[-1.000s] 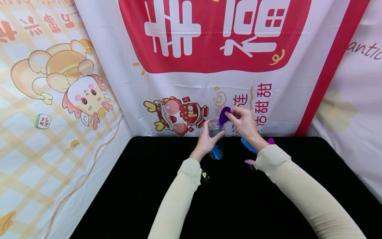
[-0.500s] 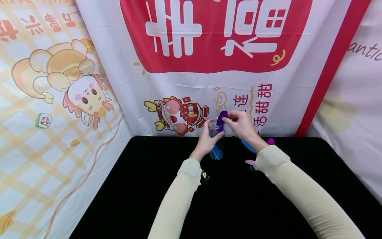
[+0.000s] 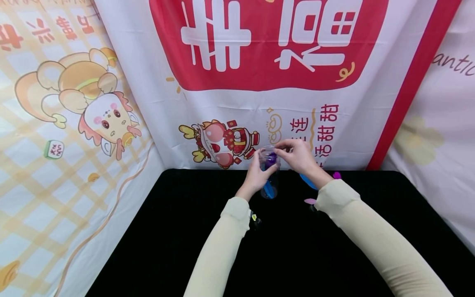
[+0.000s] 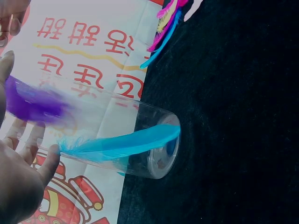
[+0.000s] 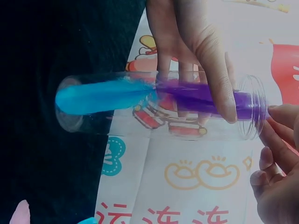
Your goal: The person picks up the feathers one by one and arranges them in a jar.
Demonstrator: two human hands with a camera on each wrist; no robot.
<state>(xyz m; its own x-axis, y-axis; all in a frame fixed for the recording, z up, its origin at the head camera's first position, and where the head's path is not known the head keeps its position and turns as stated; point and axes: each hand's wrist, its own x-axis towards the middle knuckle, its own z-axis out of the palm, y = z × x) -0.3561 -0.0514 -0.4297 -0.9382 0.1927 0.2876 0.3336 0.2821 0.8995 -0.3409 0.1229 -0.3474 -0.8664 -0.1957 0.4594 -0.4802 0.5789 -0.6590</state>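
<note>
My left hand (image 3: 257,171) grips a clear plastic jar (image 5: 154,128) around its upper part, fingers on one side and thumb on the other. The jar stands on the black table, its mouth uncovered. Low inside it leans a blue feather (image 4: 126,143). A purple feather (image 5: 201,98) is inside too, higher up and wholly below the rim; it looks blurred in the left wrist view. At the mouth is my right hand (image 3: 297,156), its thumb and fingers loosely bent right by the rim, the feather out of their grasp.
More feathers lie to the right on the black table (image 3: 282,255): a blue feather (image 3: 309,181), a magenta feather (image 3: 337,175) and a pale pink feather (image 3: 310,201). Just behind the jar hangs a printed white and red cloth (image 3: 222,103); another patterned cloth (image 3: 74,165) hangs on the left.
The purple feather has gone from above the mouth down into the jar, and my right hand has lowered to the rim and let go of it. My left hand keeps holding the jar.
</note>
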